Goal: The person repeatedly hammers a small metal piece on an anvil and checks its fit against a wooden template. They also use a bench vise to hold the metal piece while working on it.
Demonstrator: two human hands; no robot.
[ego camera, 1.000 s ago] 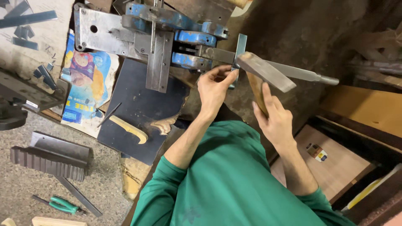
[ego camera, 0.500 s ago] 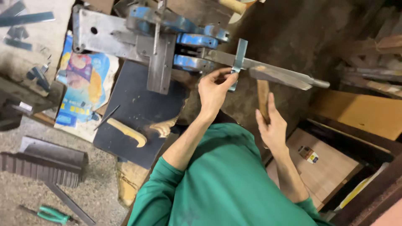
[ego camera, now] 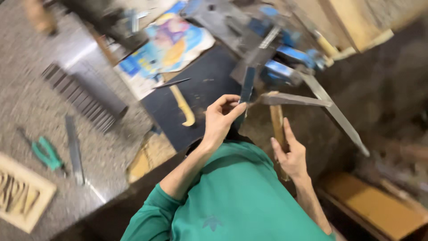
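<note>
While the left hand (ego camera: pixel 221 117) pinches the lower end of a narrow steel strip (ego camera: pixel 246 90) standing nearly upright toward the blue vise (ego camera: pixel 285 67), the open right hand (ego camera: pixel 290 154) cups the hammer's wooden handle (ego camera: pixel 277 122) just right of it.

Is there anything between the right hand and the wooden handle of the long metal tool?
Nothing visible stands between them. The right hand is open, with the fingers lying along the wooden handle. The left hand pinches a thin metal strip off to the side, clear of that handle.
</note>
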